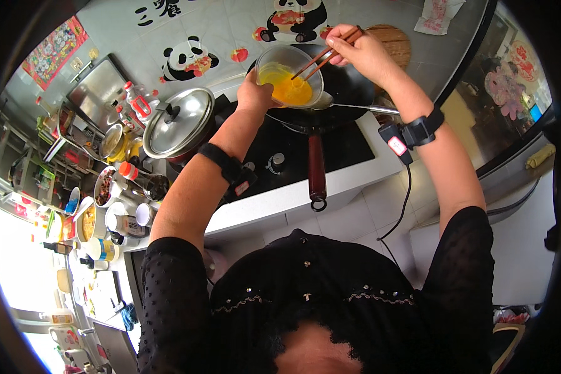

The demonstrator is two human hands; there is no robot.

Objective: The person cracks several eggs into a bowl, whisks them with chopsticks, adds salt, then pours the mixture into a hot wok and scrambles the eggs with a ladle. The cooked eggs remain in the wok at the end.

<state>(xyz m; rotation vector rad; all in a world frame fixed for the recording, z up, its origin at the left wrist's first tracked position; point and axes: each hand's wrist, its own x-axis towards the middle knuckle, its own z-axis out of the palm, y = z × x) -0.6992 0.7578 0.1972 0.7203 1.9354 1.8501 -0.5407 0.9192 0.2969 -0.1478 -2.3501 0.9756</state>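
Observation:
With my left hand (257, 96) I grip the rim of a clear bowl (317, 70), tilted above the black wok (350, 89). Yellow beaten egg (292, 91) lies inside the bowl. My right hand (355, 51) is closed on a pair of brown wooden chopsticks (319, 57), whose tips reach down into the bowl at the egg. A metal spatula (355, 107) rests in the wok, its head partly hidden by the bowl and its handle pointing right. The wok's dark red handle (316, 163) points towards me over the cooktop (257, 159).
A lidded pot (180, 124) stands left of the wok. Farther left are a red-capped sauce bottle (145, 180), a bowl of dried red food (106, 187) and several jars. A round wooden board (392, 42) leans behind the wok. A black cable (404, 205) hangs from my right wrist device.

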